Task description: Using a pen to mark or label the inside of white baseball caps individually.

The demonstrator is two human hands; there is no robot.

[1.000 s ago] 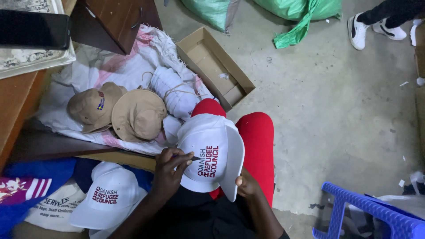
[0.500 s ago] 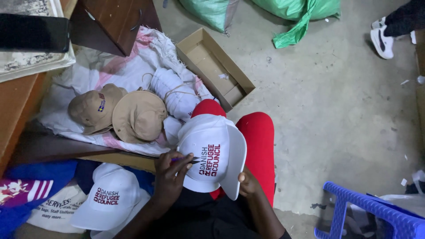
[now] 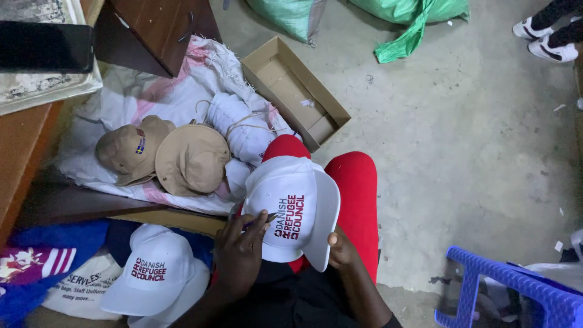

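A white cap point(image 3: 297, 209) of smooth stitched cloth, with a stiff curved brim and red and dark printing on its front panel, lies on the person's lap over red trousers point(image 3: 358, 200). The left hand point(image 3: 240, 252) rests against the cap's near left edge, fingers closed together on a thin dark tool point(image 3: 260, 220) whose tip touches the crown. The right hand point(image 3: 341, 249) is clamped on the brim's lower edge, thumb on top.

Left of the cap, two tan cloth hats point(image 3: 167, 155), soft and rounded, sit side by side on a crumpled white and pink sack point(image 3: 164, 97), with a tied bundle of white fabric point(image 3: 243, 124) beside them. Below and left of the cap lies a second white cap point(image 3: 155, 276). Beyond the cap, an open, shallow cardboard box point(image 3: 297, 91) holds only a scrap of paper. Right of the cap the bare concrete floor point(image 3: 461, 158) lies open, as far as a blue plastic stool point(image 3: 510, 291) at the lower right.
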